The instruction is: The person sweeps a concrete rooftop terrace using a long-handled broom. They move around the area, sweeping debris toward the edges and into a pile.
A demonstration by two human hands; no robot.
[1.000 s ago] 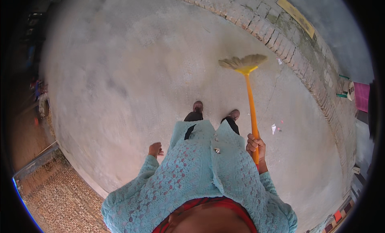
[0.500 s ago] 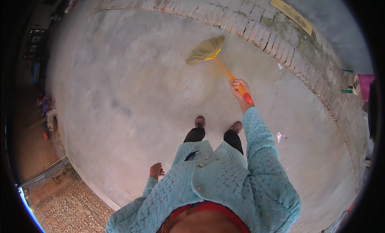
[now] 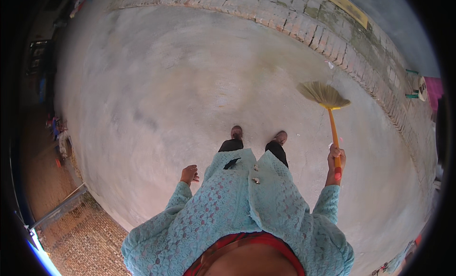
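Note:
A short broom [image 3: 333, 124] with an orange handle, red end cap, yellow collar and a fan of tan-green bristles is in my right hand [image 3: 336, 157]. My fingers wrap the handle just above the red cap. The bristles spread away from me, over the concrete floor [image 3: 180, 86] to the right of my feet; I cannot tell whether they touch it. My left hand [image 3: 189, 174] hangs by my left side, fingers curled in, with nothing seen in it. A white scrap [image 3: 329, 65] lies beyond the bristles. Another small scrap shows partly behind my right hand.
A raised brick edging [image 3: 304, 31] curves along the far and right side of the floor. Past it stands a stool with green legs [image 3: 414, 95] beside something magenta. At the lower left, a metal rail [image 3: 59, 208] borders a brick-patterned area [image 3: 90, 238]. My brown shoes [image 3: 280, 137] stand mid-floor.
My right hand has swung the broom from ahead of me to the right and back nearer my body, its bristles sweeping rightward. My left hand has risen slightly. My feet stay in place.

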